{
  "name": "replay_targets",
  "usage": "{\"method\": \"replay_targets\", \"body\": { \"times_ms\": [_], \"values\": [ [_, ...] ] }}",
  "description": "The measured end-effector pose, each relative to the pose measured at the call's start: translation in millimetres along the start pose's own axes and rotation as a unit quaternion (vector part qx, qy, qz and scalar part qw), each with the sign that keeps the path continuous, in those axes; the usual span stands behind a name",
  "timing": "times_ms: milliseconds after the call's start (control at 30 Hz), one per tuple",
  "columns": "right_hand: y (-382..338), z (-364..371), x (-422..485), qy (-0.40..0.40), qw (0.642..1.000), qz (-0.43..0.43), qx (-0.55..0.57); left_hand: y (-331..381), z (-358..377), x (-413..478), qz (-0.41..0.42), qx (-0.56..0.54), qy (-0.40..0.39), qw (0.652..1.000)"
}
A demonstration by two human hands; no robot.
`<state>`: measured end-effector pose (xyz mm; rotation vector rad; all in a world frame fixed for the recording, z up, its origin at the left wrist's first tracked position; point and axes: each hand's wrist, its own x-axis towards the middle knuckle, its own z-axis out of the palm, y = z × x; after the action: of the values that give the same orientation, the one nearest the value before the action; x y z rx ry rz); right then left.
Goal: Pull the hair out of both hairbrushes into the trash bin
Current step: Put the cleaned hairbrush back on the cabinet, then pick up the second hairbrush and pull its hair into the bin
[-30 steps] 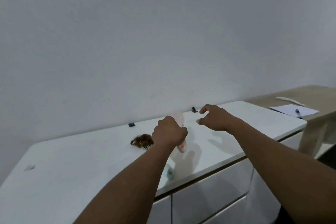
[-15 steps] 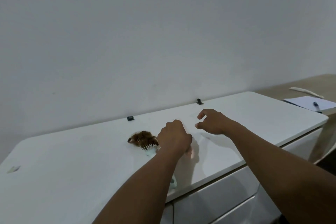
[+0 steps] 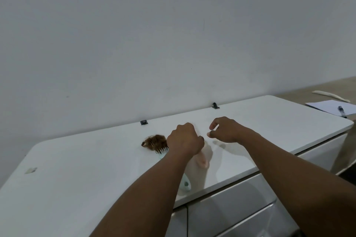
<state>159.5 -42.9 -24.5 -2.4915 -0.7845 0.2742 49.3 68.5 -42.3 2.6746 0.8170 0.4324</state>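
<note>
My left hand point(image 3: 185, 140) is closed around a pale pink hairbrush point(image 3: 202, 160); its handle pokes out below my fist toward me, and its bristled head just shows above my knuckles. A mint-green hairbrush point(image 3: 186, 184) lies on the white cabinet top point(image 3: 81, 175), mostly hidden under my left forearm. A clump of brown hair point(image 3: 154, 141) sits tangled in its bristles, left of my fist. My right hand point(image 3: 226, 131) hovers just right of the pink brush, thumb and forefinger slightly apart, holding nothing. No trash bin is in view.
Two small black clips point(image 3: 143, 122) point(image 3: 215, 105) sit at the back edge by the wall. A wooden desk at the far right holds paper with a pen point(image 3: 341, 110) and a white strip point(image 3: 330, 96). Drawer fronts point(image 3: 240, 208) lie below the cabinet top's front edge.
My left hand has lowered the pink brush toward the cabinet top. My right hand stayed close beside it, with its fingers parted.
</note>
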Motion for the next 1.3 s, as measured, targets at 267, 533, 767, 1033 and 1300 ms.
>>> {"method": "replay_targets", "body": {
  "times_ms": [267,533,767,1033,1300],
  "values": [
    [-36.4,-13.2,-40.1,-0.009,0.999,-0.04,0.0,-21.0,-40.8,-33.2,-0.031,0.076,0.008,0.997],
    [-61.5,19.2,-62.0,-0.031,0.996,-0.077,-0.017,-64.7,-28.2,-63.1,-0.086,0.052,-0.039,0.994],
    [-63.8,43.5,-61.3,-0.027,0.996,-0.084,0.017,-78.0,-26.1,-65.6,-0.109,0.014,-0.032,0.993],
    [-66.8,13.8,-65.5,0.038,0.993,-0.111,0.033,-75.9,-40.4,-61.1,-0.102,-0.122,0.1,0.982],
    [-39.1,-51.1,-100.4,0.131,0.98,-0.087,0.124,-5.4,-47.2,-68.3,0.051,-0.23,0.13,0.963]
  ]
}}
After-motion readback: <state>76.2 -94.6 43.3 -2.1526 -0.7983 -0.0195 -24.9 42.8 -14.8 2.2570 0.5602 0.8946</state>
